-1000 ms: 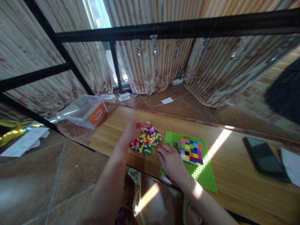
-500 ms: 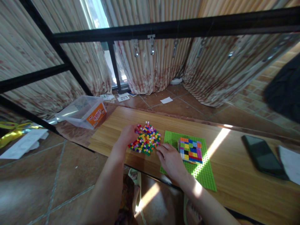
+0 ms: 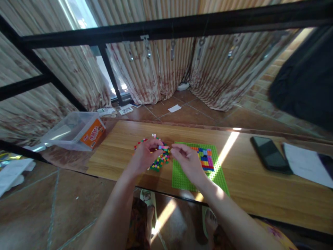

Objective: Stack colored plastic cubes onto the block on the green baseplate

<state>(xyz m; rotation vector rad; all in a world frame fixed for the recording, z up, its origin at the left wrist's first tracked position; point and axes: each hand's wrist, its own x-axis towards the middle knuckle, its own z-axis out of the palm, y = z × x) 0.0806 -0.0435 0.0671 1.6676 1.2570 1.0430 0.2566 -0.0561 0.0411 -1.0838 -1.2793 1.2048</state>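
Observation:
My left hand (image 3: 145,154) is over a pile of small multicoloured building bricks (image 3: 158,164), thumb and forefinger closed round a few light blue and pink bricks (image 3: 163,147). Close by on the right, my right hand (image 3: 188,161) has its fingertips pinched together; whatever they hold is too small to make out. Under and beside that hand lies a green studded baseplate (image 3: 182,177). On it stands a low block of multicoloured bricks (image 3: 207,159), its left part hidden behind my right hand.
The wooden bench (image 3: 114,149) carries a dark phone (image 3: 270,154) and white paper (image 3: 307,163) on the right. A clear plastic box (image 3: 70,133) with an orange label stands beyond the left end. Behind are a black metal frame (image 3: 166,29) and curtains (image 3: 166,73).
Both hands have come up from the pile's edges and closer together, with bricks now between my left fingers. The view has turned right, so the scene sits further left.

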